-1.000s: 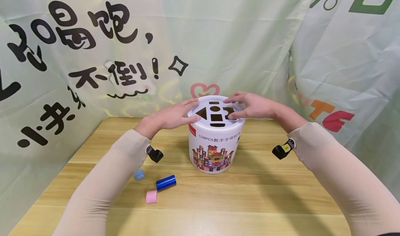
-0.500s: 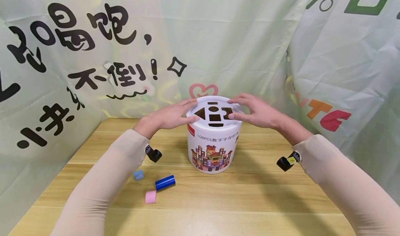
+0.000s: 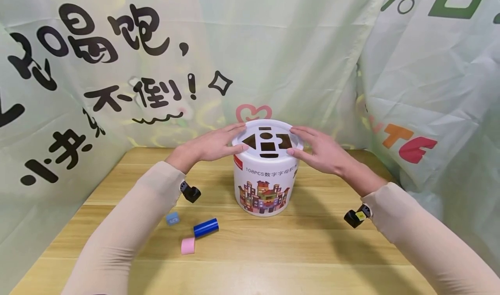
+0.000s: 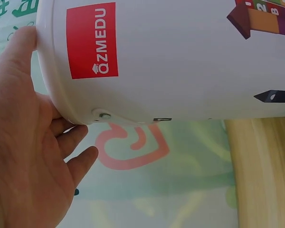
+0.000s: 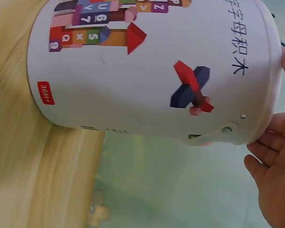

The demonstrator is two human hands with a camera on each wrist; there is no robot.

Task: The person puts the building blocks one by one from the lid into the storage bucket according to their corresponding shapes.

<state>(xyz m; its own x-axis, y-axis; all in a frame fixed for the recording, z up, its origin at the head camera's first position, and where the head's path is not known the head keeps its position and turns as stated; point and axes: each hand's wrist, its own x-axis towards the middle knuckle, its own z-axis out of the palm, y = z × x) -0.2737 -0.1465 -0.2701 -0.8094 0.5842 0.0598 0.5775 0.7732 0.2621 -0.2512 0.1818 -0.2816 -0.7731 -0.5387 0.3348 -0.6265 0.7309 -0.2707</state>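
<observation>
A white bucket (image 3: 261, 186) stands upright on the wooden table, printed with coloured building blocks. Its white lid (image 3: 254, 154) is on top and has several dark shaped holes. My left hand (image 3: 212, 145) rests on the left rim, its thumb at the near side and its fingers reaching toward the back. Across from it, my right hand (image 3: 326, 152) touches the right rim, thumb forward and fingers extended. Both wrist views show fingertips against the rim, some hidden behind it, and the outer fingers standing off. A handle pivot (image 4: 104, 115) shows on the side in the left wrist view.
Left of the bucket lie a blue cylinder (image 3: 206, 227), a pink block (image 3: 188, 245) and a light blue block (image 3: 172, 218) with a numeral. Printed cloth (image 3: 304, 60) hangs behind the table (image 3: 250, 269) and along both sides.
My right hand has slid outward and slightly down, from over the lid to its right rim, and its forearm has dropped. The left hand stays at the left rim. The bucket stands in place.
</observation>
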